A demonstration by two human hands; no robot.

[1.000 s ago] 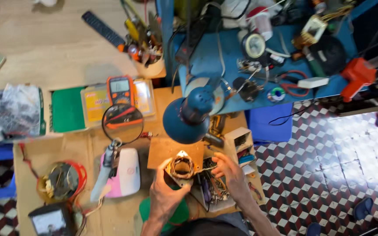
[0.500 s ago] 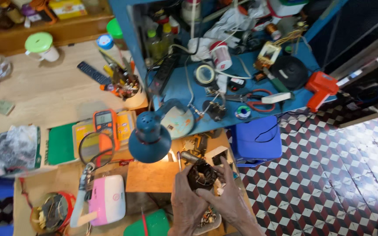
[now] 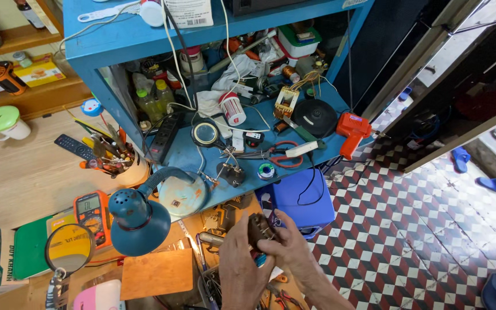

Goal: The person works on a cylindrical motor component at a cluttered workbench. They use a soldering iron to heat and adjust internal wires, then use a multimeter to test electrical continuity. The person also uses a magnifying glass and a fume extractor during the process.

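Cluttered wooden bench (image 3: 156,274), both hands' grip, left hand (image 3: 242,267) and right hand (image 3: 285,247), closed round dark ridged motor core (image 3: 261,227) (round, metallic).

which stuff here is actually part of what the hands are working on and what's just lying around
In hand:
left hand
right hand
small dark wound coil part, gripped by both hands

Lying about:
blue desk lamp
orange multimeter
orange soldering gun
solder spool
remote control
round magnifier

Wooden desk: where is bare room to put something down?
Free: the pale wooden desk between the remote control, the mug and the multimeter; also the wooden board under the desk lamp. Crowded: the blue shelf and around both hands.
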